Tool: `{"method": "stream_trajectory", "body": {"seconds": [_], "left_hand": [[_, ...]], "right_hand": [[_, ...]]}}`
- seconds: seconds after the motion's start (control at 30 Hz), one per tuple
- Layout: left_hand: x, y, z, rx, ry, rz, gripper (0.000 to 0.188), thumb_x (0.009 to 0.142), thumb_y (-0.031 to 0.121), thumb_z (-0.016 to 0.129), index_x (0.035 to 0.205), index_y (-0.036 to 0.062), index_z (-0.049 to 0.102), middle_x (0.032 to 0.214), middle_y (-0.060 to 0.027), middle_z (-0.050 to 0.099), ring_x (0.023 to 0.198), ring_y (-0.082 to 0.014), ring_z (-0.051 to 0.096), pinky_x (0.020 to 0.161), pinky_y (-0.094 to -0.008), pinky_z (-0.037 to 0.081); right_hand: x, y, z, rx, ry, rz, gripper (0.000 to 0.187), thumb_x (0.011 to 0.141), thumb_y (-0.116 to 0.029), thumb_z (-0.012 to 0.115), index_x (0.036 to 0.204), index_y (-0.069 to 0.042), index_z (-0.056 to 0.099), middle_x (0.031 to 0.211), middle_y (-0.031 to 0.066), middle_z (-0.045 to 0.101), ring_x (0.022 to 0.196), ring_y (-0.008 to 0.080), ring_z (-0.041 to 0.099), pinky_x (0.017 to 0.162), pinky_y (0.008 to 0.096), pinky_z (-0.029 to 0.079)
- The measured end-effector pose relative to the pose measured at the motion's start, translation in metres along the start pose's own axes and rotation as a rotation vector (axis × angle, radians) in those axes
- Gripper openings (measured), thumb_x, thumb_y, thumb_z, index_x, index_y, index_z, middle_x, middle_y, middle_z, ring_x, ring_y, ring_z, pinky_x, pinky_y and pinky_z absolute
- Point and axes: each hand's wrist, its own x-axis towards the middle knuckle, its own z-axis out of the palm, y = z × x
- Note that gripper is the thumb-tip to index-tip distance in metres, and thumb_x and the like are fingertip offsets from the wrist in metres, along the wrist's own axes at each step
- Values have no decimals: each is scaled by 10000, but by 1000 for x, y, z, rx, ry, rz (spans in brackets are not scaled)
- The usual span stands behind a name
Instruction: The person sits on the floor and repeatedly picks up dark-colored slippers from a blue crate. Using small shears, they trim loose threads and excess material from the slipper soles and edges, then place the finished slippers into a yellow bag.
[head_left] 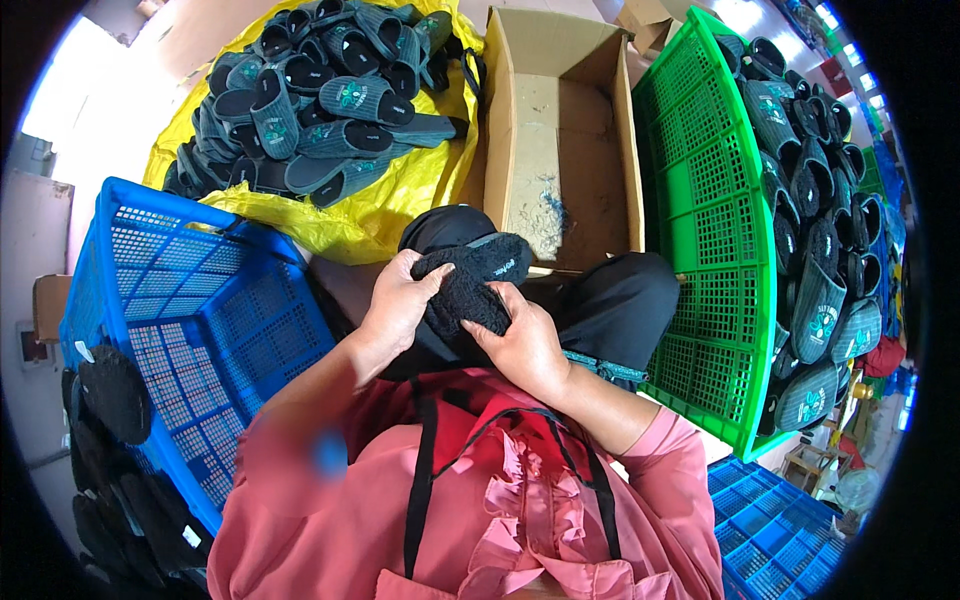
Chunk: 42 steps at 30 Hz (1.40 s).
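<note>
Over my lap I hold a dark slipper with a fuzzy black surface and a small white mark on its insole. My left hand grips its left side, fingers and thumb closed on the fuzzy part. On the other side, my right hand pinches the lower right edge between thumb and fingers. The far end of the slipper points up and to the right. Whether a second slipper is tucked in with it, I cannot tell.
Grey-green slippers are heaped on a yellow sack at the far left. An open cardboard box holds thread scraps. Left stands a blue crate beside black fuzzy pieces. A green crate stands right, with more slippers beyond.
</note>
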Motion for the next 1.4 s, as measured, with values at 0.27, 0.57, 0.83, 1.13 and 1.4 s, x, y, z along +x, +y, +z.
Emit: {"method": "stream_trajectory", "body": {"seconds": [0.27,0.57,0.83,1.13,1.4], "left_hand": [[22,24,12,919,214,766,175,822,60,705,880,14,546,802,-180,558,723,-376,573,675,-431,482],[10,17,2,681,236,438,244,898,202,704,971,8,574,900,-128,619,728,-227,623,672,-386,499],[-25,-8,-7,-56,-240,217,457,855,34,740,1247,-15,512,1169,-89,637,1090,-159,596,992,-336,471],[-50,-20,24,244,176,319,355,772,41,808,1031,-15,572,955,-74,679,880,-120,621,795,-300,520],[-31,3,24,474,463,519,269,721,-31,753,888,13,547,758,-117,576,720,-235,597,678,-352,471]], "right_hand": [[47,17,2,401,32,175,452,779,-199,814,1118,28,618,979,196,709,920,278,689,844,365,527],[78,20,-8,1036,-135,439,246,881,-15,674,1126,5,664,1015,89,715,901,191,673,835,322,540],[84,29,-15,1144,-154,518,225,881,-64,671,1081,39,668,980,138,719,853,239,700,795,357,569],[76,35,-8,1175,-126,475,216,878,-55,678,1073,36,656,981,134,714,859,232,697,792,351,569],[60,36,52,1210,340,262,216,896,-35,667,1104,12,629,1014,71,684,892,167,644,824,299,525]]}}
